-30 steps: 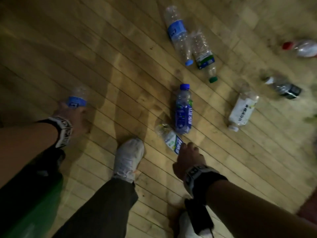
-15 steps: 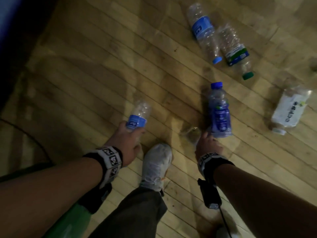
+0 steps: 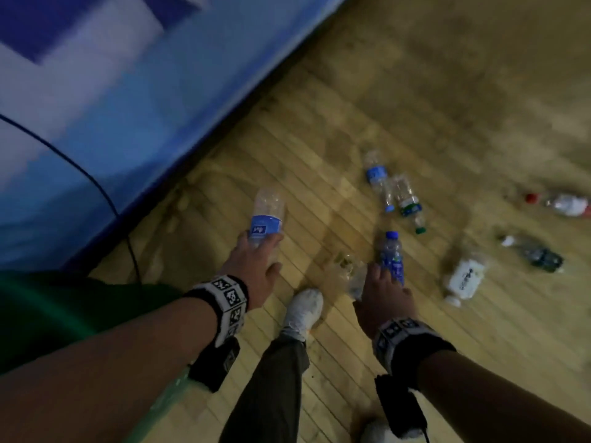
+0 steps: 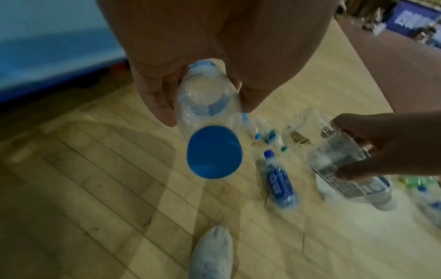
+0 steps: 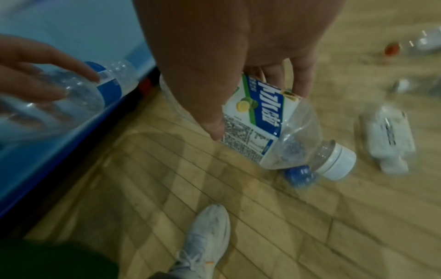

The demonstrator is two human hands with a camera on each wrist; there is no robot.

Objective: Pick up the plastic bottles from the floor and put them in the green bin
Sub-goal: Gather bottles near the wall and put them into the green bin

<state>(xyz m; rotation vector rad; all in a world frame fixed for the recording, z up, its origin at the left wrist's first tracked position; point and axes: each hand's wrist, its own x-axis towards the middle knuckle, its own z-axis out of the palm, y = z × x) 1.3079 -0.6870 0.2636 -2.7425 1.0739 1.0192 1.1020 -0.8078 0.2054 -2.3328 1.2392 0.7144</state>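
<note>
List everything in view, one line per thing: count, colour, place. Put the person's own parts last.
Blue-label bottle: one, clear with blue cap, held in the left hand.
White-cap bottle: one, clear, white and blue label, held in the right hand.
Bottles on the floor: six, clear, with blue, green, white, red or dark parts, scattered right of the hands.
Green bin: one, green, lower left, partly under the left arm.
Wooden floor: one, tan planks, throughout.
Blue mat: one, blue and white, upper left.
Cable: one, dark, across the mat.
Shoes: two, white, bottom centre.
Left hand: one, grips the blue-label bottle.
Right hand: one, grips the white-cap bottle.
</note>
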